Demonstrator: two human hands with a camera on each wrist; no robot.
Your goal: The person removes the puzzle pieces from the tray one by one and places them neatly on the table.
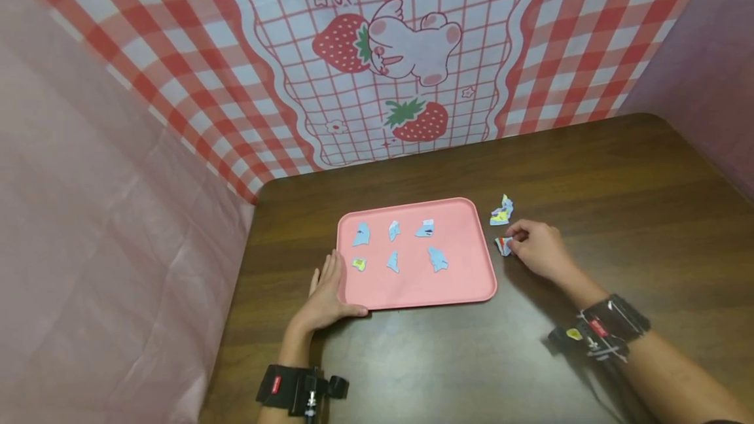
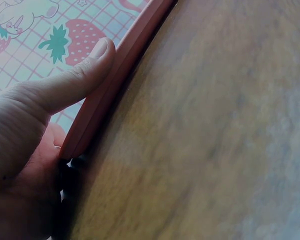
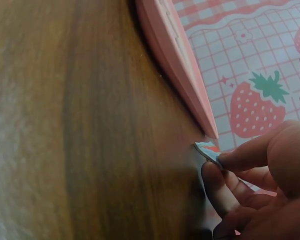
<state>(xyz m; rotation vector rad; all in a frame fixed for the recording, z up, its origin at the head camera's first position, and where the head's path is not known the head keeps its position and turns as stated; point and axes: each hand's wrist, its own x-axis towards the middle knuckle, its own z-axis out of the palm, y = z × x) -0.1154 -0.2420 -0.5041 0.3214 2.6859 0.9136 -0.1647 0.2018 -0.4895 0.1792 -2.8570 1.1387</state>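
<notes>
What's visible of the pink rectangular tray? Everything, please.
The pink rectangular tray has rounded corners and a low raised rim; it looks like smooth plastic. It lies flat on the brown wood-grain table, long sides running roughly left to right. Six small irregular, mostly light-blue scraps lie on it in two rows of three. The person's bare left hand touches its near-left corner.

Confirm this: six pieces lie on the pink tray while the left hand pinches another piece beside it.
Wrong hand: the head view shows the right hand pinching that piece beside the pink tray. Six pieces do lie on it.
</notes>
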